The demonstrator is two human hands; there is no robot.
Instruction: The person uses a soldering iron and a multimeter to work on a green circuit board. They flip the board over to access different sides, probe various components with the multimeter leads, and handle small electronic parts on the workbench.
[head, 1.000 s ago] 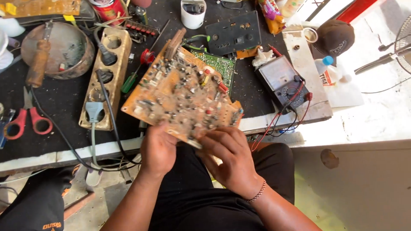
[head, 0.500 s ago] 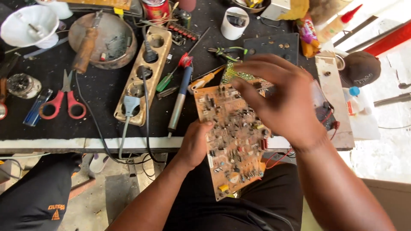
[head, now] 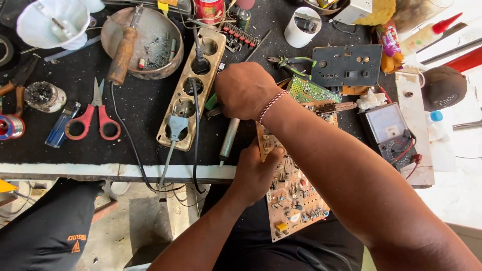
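Note:
A brown circuit board [head: 293, 200] crowded with components lies tilted over my lap and the bench edge. My left hand [head: 256, 173] grips its left edge from below. My right hand [head: 246, 90], with a beaded wristband, reaches across to the left. Its fingers are curled over the top end of a grey tube-shaped tool [head: 228, 143] lying on the black bench top. The tool's upper part is hidden under that hand.
A wooden power strip [head: 188, 95] with plugged cables lies left of the tool. Red scissors [head: 93, 118], a soldering iron [head: 123, 55] in a bowl, a white cup [head: 301, 25], a green board [head: 311, 90], a black panel [head: 346, 65] and a multimeter [head: 389, 130] crowd the bench.
My right hand left the circuit board and moved up and left onto the grey tool. The board swung to hang lower over my lap, held by the left hand alone.

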